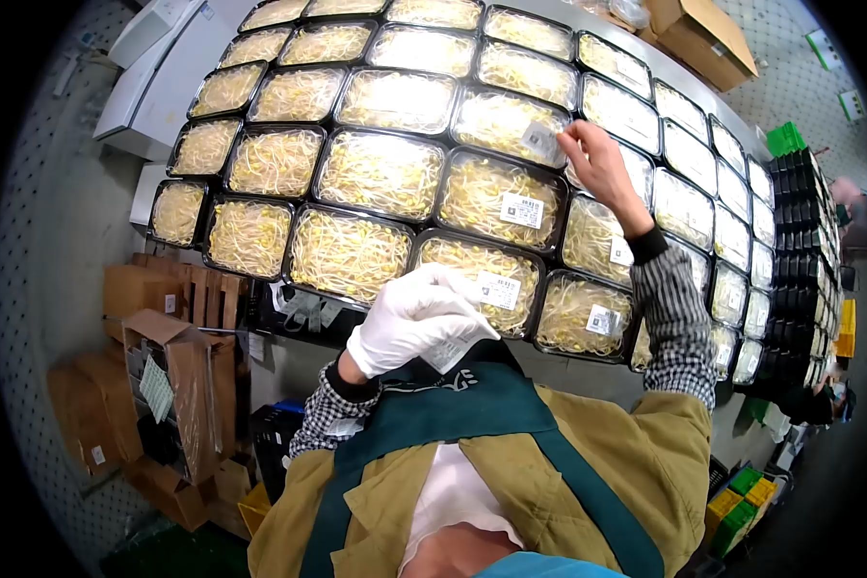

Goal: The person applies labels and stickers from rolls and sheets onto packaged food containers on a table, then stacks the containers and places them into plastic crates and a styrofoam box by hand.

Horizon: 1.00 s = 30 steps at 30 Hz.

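Note:
Rows of black trays of bean sprouts under clear film cover the table; one tray [361, 255] lies just beyond my gloved left hand [414, 323]. That hand is closed in front of my apron, pinching a small piece of printed labels [448, 354] that hangs below the fingers. My bare right hand [602, 169] reaches over the trays, its thumb and fingertips closed on the edge of a label [539, 141]. This label is at the near right corner of a sprout tray [501, 118]; whether it touches the film I cannot tell. White labels sit on nearer trays, such as this label [522, 209].
Tall stacks of black trays [804, 241] stand at the right, with another person partly visible beyond. Cardboard boxes [178, 385] are on the floor at the left. An open carton [698, 43] stands beyond the table's far side. Green and yellow crates [737, 506] lie at lower right.

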Available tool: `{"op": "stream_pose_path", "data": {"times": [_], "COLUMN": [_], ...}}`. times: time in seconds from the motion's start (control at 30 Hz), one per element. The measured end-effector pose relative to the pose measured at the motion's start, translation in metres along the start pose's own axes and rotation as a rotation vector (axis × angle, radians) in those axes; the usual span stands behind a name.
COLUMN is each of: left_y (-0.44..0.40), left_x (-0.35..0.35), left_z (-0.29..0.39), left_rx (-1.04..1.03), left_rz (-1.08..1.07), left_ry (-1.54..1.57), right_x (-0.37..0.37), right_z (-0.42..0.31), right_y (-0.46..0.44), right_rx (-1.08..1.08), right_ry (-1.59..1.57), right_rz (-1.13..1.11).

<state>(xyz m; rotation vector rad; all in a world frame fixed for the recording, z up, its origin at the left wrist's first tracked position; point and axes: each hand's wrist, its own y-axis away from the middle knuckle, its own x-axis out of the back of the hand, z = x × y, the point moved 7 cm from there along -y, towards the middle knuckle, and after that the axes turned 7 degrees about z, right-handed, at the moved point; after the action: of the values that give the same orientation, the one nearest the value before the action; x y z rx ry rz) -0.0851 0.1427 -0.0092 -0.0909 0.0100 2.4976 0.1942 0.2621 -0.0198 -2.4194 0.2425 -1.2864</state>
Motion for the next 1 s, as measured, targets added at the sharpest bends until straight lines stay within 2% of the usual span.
{"op": "stream_pose_path", "data": {"times": [0.03,0.1,0.13,0.17,0.23,0.3,0.33,0.37,0.4,0.43,0.47,0.5,0.53,0.57,0.63,0.67,0.7,0.73,0.77,0.8,0.83,0.93,1.0], "left_y": [-0.001,0.001,0.001,0.003,0.001,-0.002,-0.004,-0.009,-0.014,-0.017,-0.016,-0.014,-0.015,-0.020,-0.029,-0.032,-0.034,-0.034,-0.031,-0.028,-0.025,-0.024,-0.021], "left_x": [-0.002,0.003,0.010,0.010,0.016,0.016,0.017,0.020,0.020,0.021,0.023,0.026,0.028,0.025,0.015,0.011,0.007,0.008,0.007,0.009,0.014,0.013,0.018], "left_z": [0.014,0.018,0.021,0.021,0.024,0.010,0.008,0.014,0.017,0.019,0.011,0.002,-0.003,-0.004,-0.002,-0.001,0.008,0.014,0.017,0.018,0.011,0.025,0.029], "left_rx": [0.080,0.065,0.095,0.214,0.156,0.148,0.106,-0.014,-0.064,-0.113,-0.078,-0.043,-0.012,0.033,0.131,0.163,0.172,0.195,0.219,0.231,0.152,0.215,0.199], "left_rz": [0.033,0.012,0.132,0.193,0.262,0.225,0.288,0.367,0.405,0.446,0.470,0.491,0.512,0.475,0.404,0.353,0.211,0.179,0.149,0.128,0.062,0.215,0.281], "left_ry": [0.200,0.282,0.243,0.338,0.292,0.293,0.216,-0.042,-0.160,-0.278,-0.313,-0.348,-0.383,-0.302,-0.136,-0.069,-0.029,-0.011,0.008,-0.014,-0.143,0.260,0.191], "right_x": [-0.010,-0.028,-0.038,-0.040,-0.037,-0.028,-0.023,-0.027,-0.031,-0.025,-0.037,-0.027,-0.023,-0.021,-0.015,-0.013,-0.014,-0.004,-0.008,-0.005,-0.004,-0.037,-0.049], "right_z": [0.016,0.027,0.027,0.023,0.014,0.003,-0.003,-0.009,-0.020,-0.065,-0.085,-0.126,-0.139,-0.139,-0.116,-0.093,-0.055,-0.020,0.027,0.052,0.067,0.098,0.099], "right_y": [-0.011,-0.026,-0.027,-0.024,-0.022,-0.016,-0.013,-0.007,0.005,0.013,0.033,0.046,0.062,0.065,0.046,0.027,0.004,-0.027,-0.055,-0.080,-0.099,-0.122,-0.117], "right_rx": [-0.005,0.051,0.111,0.183,0.171,0.194,0.208,0.182,0.100,-0.206,-0.095,-0.102,-0.214,-0.261,-0.098,0.018,-0.168,0.007,-0.058,0.036,0.129,0.159,0.190], "right_ry": [0.064,0.203,0.294,0.347,0.490,0.529,0.553,0.526,0.189,-0.398,-0.609,-0.881,-0.971,-0.969,-0.801,-0.647,-0.489,-0.372,-0.204,0.003,0.209,0.328,0.458], "right_rz": [0.008,-0.004,-0.035,0.039,0.068,0.156,0.206,0.156,0.028,-0.336,-0.489,-0.637,-0.730,-0.694,-0.542,-0.393,-0.428,-0.157,-0.146,-0.083,-0.016,-0.056,-0.017]}}
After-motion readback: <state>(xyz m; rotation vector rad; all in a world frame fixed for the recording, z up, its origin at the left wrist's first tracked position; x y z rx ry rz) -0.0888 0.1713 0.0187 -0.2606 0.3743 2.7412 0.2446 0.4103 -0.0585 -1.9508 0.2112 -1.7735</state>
